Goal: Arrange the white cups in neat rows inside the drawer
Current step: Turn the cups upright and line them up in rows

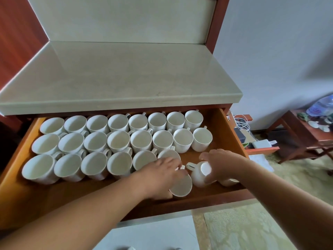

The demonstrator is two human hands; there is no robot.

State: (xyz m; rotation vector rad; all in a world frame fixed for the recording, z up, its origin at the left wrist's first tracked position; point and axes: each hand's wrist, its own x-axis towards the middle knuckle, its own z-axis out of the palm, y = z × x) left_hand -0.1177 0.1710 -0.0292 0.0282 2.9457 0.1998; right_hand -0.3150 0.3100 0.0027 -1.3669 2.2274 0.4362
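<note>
Presently, in the head view, the left hand (pixel 162 173) grips a tipped white cup (pixel 182 186), its mouth toward the person and its handle under the curled fingers. Just beside it, the right hand (pixel 220 165) wraps an upended cup (pixel 199 176), base up, handle pointing at the left hand. A third loose cup (pixel 229 181) lies under the right palm. The front row (pixel 93 166) in the drawer (pixel 232 130) ends just ahead of the left hand. The bare floor lies ahead of the right hand, which is judged nearer.
</note>
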